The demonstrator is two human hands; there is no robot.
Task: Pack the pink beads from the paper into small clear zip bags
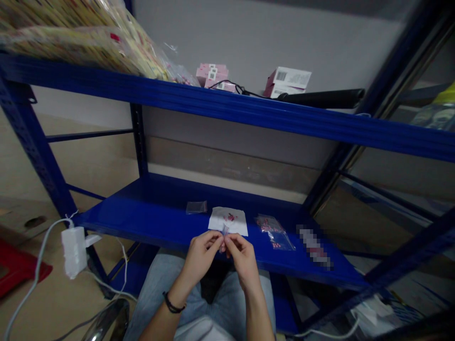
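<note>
My left hand (203, 253) and my right hand (243, 255) meet at the front edge of the blue shelf, fingertips pinched together. Between them is a small clear plastic bag (225, 230), its upper part showing above the fingers. Just beyond lies a white sheet of paper (217, 219) with a little heap of small red and pink pieces (231, 217), too small to name. Flat clear bags (196, 207) rest left of the paper. To its right are clear bags with red and pink pieces (268, 223) inside, one overlapping another (286, 240).
A blurred-out item (314, 247) lies at the right of the blue shelf (163, 226). The upper shelf (199, 102) holds packed bags (81, 38), pink boxes (213, 74), white-and-pink boxes (289, 80) and a black rod (325, 98). A white power adapter (74, 251) hangs at the left.
</note>
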